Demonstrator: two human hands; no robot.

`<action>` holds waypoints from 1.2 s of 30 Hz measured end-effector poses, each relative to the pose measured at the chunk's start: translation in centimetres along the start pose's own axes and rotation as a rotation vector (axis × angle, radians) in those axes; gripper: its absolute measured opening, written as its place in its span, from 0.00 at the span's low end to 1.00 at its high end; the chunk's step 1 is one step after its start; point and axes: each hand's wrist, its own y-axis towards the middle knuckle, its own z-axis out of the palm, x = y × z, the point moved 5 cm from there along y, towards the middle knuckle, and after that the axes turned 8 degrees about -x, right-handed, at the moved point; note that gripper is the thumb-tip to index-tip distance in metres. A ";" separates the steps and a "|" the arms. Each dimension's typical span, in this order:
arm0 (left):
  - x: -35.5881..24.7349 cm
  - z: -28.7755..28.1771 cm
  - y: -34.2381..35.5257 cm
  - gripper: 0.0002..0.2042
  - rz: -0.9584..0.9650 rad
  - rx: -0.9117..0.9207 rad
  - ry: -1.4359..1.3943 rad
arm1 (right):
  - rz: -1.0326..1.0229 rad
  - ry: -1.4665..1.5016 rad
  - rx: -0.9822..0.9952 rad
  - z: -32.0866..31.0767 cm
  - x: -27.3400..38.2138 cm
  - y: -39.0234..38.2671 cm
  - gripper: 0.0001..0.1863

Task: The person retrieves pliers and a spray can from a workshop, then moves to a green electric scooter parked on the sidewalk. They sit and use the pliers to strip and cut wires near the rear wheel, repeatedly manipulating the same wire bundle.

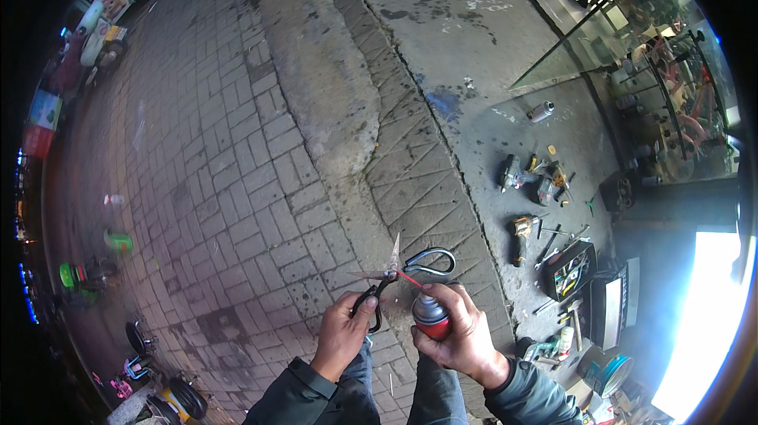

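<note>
My left hand [341, 334] grips one black handle loop of a pair of scissors [399, 268], which is spread open with its blades pointing up and left. My right hand [460, 332] holds a red spray can [430, 316] with a grey top. A thin red straw [408, 278] runs from the can's nozzle up to the scissors' pivot. Both hands are held close together over my knees, above brick paving.
Cordless drills [521, 237] and other power tools [545, 180] lie on the concrete to the right, with an open bit case [570, 269], a hammer and a grey can [541, 111]. A glass shopfront [655, 69] stands at far right. Small ride-on toys [87, 275] sit at left.
</note>
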 end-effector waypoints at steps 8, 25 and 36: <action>0.0 0.4 -0.7 0.19 -0.296 0.335 -0.493 | -0.004 0.042 -0.052 -0.5 0.0 -1.2 0.34; -3.1 -0.7 -3.9 0.23 0.488 -0.137 0.599 | -0.018 -0.124 -0.040 2.2 2.2 -4.7 0.36; -2.7 0.3 -4.7 0.25 0.502 -0.176 0.605 | 0.077 -0.103 -0.038 1.6 1.8 -5.6 0.35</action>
